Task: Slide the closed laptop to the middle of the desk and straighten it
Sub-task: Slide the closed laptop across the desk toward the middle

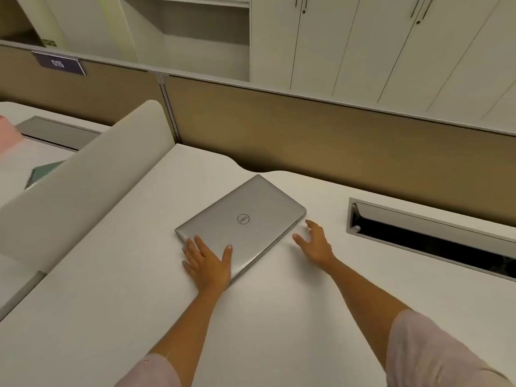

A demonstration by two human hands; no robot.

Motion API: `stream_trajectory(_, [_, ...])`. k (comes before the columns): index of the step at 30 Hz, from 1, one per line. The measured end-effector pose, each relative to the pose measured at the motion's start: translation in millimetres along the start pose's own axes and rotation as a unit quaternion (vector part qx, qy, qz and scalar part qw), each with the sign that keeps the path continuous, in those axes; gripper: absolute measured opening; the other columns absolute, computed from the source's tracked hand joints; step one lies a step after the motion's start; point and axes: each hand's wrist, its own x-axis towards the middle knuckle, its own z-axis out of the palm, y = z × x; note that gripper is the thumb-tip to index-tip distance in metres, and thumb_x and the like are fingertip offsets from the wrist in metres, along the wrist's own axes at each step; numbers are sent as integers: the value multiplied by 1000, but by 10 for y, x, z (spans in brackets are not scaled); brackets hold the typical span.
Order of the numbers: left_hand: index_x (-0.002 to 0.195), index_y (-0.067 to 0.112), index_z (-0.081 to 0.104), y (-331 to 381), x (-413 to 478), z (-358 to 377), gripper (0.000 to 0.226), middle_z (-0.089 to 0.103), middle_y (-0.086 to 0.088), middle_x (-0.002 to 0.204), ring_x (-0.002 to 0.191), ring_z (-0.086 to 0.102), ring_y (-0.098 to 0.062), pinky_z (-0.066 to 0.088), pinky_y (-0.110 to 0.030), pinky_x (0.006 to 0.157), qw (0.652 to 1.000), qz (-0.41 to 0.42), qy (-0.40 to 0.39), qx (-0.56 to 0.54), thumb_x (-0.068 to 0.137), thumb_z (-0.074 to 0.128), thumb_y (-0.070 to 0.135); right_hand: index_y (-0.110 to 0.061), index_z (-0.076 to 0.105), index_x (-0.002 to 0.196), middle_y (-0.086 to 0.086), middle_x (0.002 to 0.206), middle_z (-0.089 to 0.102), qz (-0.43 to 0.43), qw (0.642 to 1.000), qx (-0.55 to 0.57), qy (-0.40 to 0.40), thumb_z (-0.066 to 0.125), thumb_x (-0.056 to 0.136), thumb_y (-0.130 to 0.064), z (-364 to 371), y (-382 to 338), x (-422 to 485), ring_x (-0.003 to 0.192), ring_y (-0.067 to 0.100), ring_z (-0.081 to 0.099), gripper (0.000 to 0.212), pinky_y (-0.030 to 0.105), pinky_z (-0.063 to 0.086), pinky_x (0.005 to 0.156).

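The fingers of the left hand are spread flat, with the thumb out to the side on the lid and the palm pressed over the near corner of the closed laptop; the outer fingers reach past the laptop's edge onto the desk. The right hand is open too, fingers loosely spread and slightly curled, just beside the laptop's right edge near its far right corner; whether the fingertips actually touch that edge cannot be told. Both forearms reach forward from pale pink sleeves at the bottom of the view. The silver laptop lies shut, logo up, turned at an angle to the desk's edges so one corner points toward the back. It sits on the white desk, toward the rear, near a curved notch in the back edge. To the right of it, well apart, is a long rectangular cable slot cut into the desk, dark inside. A tan partition panel runs along the back, with white cabinets beyond it. On the left a cream divider separates this desk from the next one, where a spiral notebook lies. A dark number tag hangs on the partition at upper left.
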Motion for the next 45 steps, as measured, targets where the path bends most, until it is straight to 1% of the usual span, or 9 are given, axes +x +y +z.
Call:
stream_trajectory(3, [151,7,-4,77,79,25,103,-9,-14,161,148,-4,-34,6,-46,121,996,-66,3,-66,85,59,54,-13,27,147,12,152,31,14,994,110,0,67,89,-32,-42,-171,218,138,30,36,73,45,34,113])
stream_trajectory(6, [151,8,-7,138,146,41,114,-12,-20,159,146,2,-37,15,-46,119,984,-124,3,-128,78,73,45,-6,31,142,15,144,40,17,995,103,-7,73,84,-25,-73,-266,417,125,28,47,74,38,41,105])
stream_trajectory(10, [151,16,-8,179,218,47,123,11,-23,157,130,26,-43,30,-48,108,980,-148,28,-127,71,82,36,-6,31,144,14,143,41,25,998,50,-30,76,81,-28,-88,-239,625,122,27,47,80,36,41,102])
stream_trajectory(13, [151,27,-11,191,270,22,133,27,-23,148,121,34,-43,36,-49,101,975,-171,53,-134,63,88,30,-10,31,146,10,142,44,59,993,104,-23,77,78,-36,-82,-208,716,123,27,49,86,35,41,99])
stream_trajectory(16, [150,31,-12,218,336,-25,138,27,-22,145,122,33,-43,40,-50,98,968,-202,41,-145,58,91,25,-13,36,144,6,137,49,95,982,161,-7,79,75,-39,-79,-204,751,113,22,51,86,31,40,92])
stream_trajectory(23, [148,26,1,227,328,-160,137,28,-22,140,124,35,-42,40,-54,99,948,-290,-36,-128,49,96,24,-12,63,108,9,114,67,125,980,155,30,80,72,-26,-127,-102,627,85,19,62,42,28,48,73])
stream_trajectory(27, [133,11,29,177,183,-195,114,36,-24,134,120,42,-44,47,-54,93,949,-287,-87,-97,44,98,27,-8,63,110,11,108,67,159,979,128,3,86,68,-27,-234,20,433,98,29,65,51,40,54,91])
stream_trajectory(39, [124,8,32,196,-570,-167,109,36,-20,129,120,40,-41,46,-52,83,966,-214,-127,-73,39,99,28,0,66,108,19,103,71,213,968,132,10,85,71,-24,-570,590,-541,95,34,69,48,43,54,91])
stream_trajectory(45, [122,7,33,195,-1034,-148,107,36,-20,128,118,40,-39,47,-48,83,972,-168,-155,-47,40,99,28,-4,72,96,14,88,73,241,955,158,63,88,67,-22,-680,920,-1270,78,28,68,38,37,54,80])
